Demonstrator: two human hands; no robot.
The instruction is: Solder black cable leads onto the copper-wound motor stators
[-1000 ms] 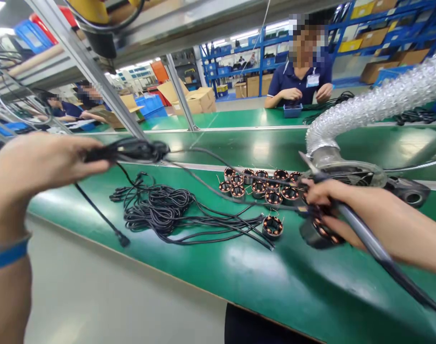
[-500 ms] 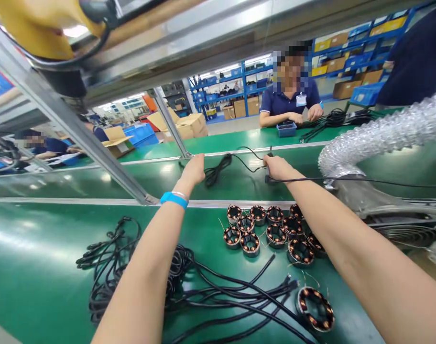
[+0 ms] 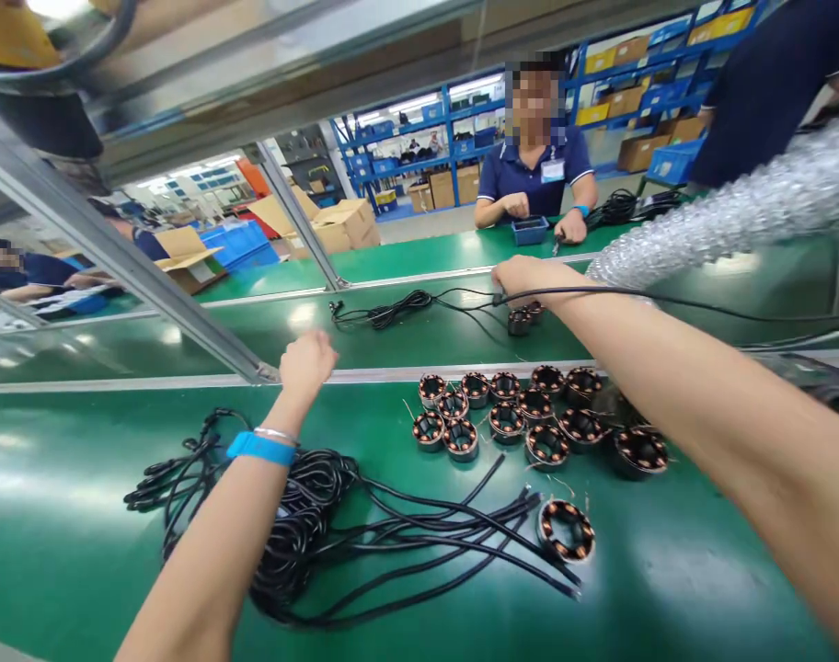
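Note:
My left hand (image 3: 309, 363) hovers near the rail with curled fingers and nothing visible in them. Beyond it, a tied bundle of black cable (image 3: 400, 309) lies on the far green strip. My right hand (image 3: 522, 276) reaches over that strip, above a black connector (image 3: 500, 299) on the cable and a few small copper-wound motor stators (image 3: 520, 320). Its fingertips are mostly hidden. On the near bench, a heap of black cables (image 3: 302, 524) lies under and beside my left forearm. Several stators (image 3: 506, 421) stand grouped below my right forearm, and one stator (image 3: 566, 531) sits apart by the cable ends.
A metal rail (image 3: 364, 375) divides near bench from far strip; a slanted metal post (image 3: 150, 257) rises at left. A silver flexible duct (image 3: 723, 216) comes in from the right. Across, a co-worker (image 3: 535, 175) sits by a small blue tray (image 3: 530, 230). Cardboard boxes (image 3: 343, 225) stand behind.
My left hand has drawn back toward me and left, away from the cable bundle, which now rests flat. My right hand has shifted outward; stators show beneath it. The view has turned slightly right.

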